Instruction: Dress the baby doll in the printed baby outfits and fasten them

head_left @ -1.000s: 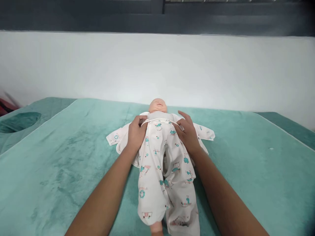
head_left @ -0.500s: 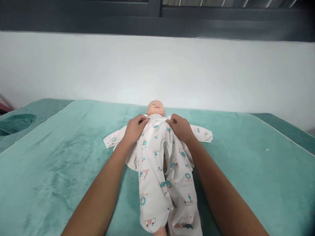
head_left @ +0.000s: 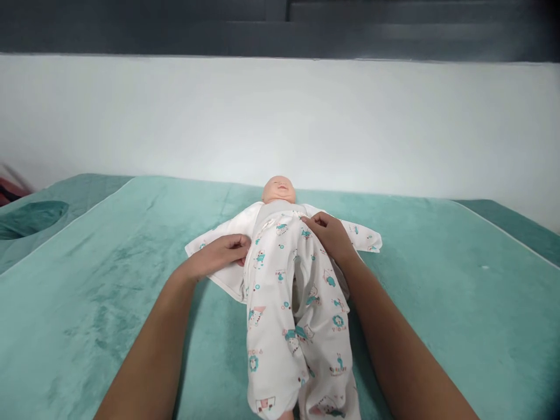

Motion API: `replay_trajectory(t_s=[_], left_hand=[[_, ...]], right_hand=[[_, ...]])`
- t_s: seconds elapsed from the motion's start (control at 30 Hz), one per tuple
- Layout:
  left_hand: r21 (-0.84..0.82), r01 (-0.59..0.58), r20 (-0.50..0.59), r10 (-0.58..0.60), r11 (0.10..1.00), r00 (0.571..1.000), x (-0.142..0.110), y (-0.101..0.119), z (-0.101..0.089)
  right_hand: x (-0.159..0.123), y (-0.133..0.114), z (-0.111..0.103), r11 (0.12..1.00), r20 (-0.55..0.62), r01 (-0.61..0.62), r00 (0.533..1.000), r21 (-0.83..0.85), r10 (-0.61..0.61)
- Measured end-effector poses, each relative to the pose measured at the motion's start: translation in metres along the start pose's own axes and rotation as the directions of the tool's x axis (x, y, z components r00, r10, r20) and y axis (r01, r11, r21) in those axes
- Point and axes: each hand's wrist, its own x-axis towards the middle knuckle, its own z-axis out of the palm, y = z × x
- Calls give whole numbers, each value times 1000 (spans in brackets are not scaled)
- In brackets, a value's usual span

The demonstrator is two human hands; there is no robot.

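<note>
A baby doll (head_left: pixel 279 190) lies on its back, head toward the wall, in a white open-fronted shirt (head_left: pixel 227 280) and printed white baby pants (head_left: pixel 271 315) with a split crotch. The waistband reaches up to its chest. My left hand (head_left: pixel 227 252) is at the left side of the pants, fingers curled and closed at their edge; the fingertips are partly hidden. On the right of the waistband, my right hand (head_left: pixel 326 230) pinches the fabric between thumb and fingers. A bit of the doll's foot shows below the left pant leg.
A green plush-covered bed (head_left: pixel 437 303) carries the doll. Behind it stands a white wall (head_left: pixel 280 116) under a dark window frame (head_left: pixel 175 29). A darker green cushion with a hollow (head_left: pixel 32 219) lies at the far left, beside something red (head_left: pixel 13 189).
My left hand has left the top of the waistband and moved down and left along the doll's side. My right hand has stayed on the waistband. The view has tilted slightly.
</note>
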Motion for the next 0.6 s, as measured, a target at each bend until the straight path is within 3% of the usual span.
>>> replay_trajectory(t_s=[0.13, 0.33, 0.47, 0.6], left_hand=[[-92, 22, 7, -22, 995, 1000, -2, -2, 1], [-351, 19, -42, -36, 936, 998, 5, -12, 7], [-331, 10, -40, -25, 944, 999, 5, -9, 7], [-244, -39, 52, 53, 969, 997, 2, -5, 4]], right_hand=[[-1, 0, -7, 995, 95, -17, 995, -96, 26], [-1, 4, -5, 1000, 157, -16, 987, -25, 20], [0, 7, -3, 995, 150, -74, 987, 63, 64], [0, 9, -2, 993, 125, -81, 990, 88, 70]])
